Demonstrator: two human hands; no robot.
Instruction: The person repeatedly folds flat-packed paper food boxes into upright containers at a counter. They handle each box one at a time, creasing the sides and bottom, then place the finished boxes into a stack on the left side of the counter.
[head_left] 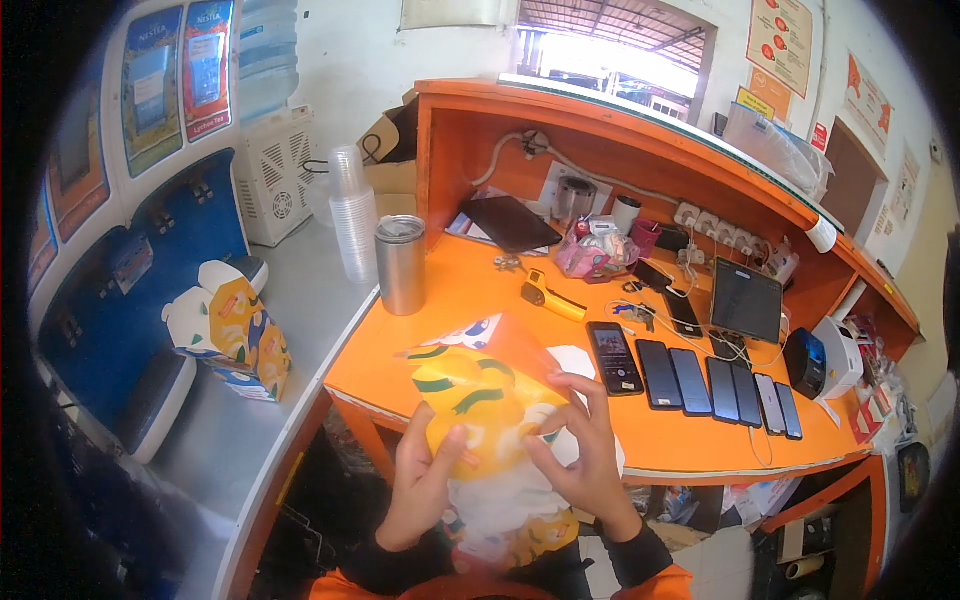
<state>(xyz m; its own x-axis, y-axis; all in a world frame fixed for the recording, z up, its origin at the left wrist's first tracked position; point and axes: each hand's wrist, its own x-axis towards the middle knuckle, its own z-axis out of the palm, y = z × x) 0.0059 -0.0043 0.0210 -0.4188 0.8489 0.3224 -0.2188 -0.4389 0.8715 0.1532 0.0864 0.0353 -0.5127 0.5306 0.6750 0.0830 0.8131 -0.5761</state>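
Observation:
Between my hands, in front of the orange counter, is a yellow carton (480, 390) printed with green and white shapes and an orange part at its far end. It looks like partly folded food packaging. My left hand (422, 478) grips its left side with the thumb on top. My right hand (583, 455) pinches its right edge, thumb and forefinger curled together. Below the carton, close to my body, lie whitish sheets (505, 505) and more yellow patterned packaging (540, 540). A similar carton (235, 335), standing open and shaped, is on the metal counter to my left.
On the orange counter (480, 285) are a steel tumbler (400, 268), a yellow gun-shaped device (552, 298), a row of phones (690, 382), a tablet (747, 300) and cables. Stacked plastic cups (356, 225) and a drink dispenser (140, 250) stand at the left.

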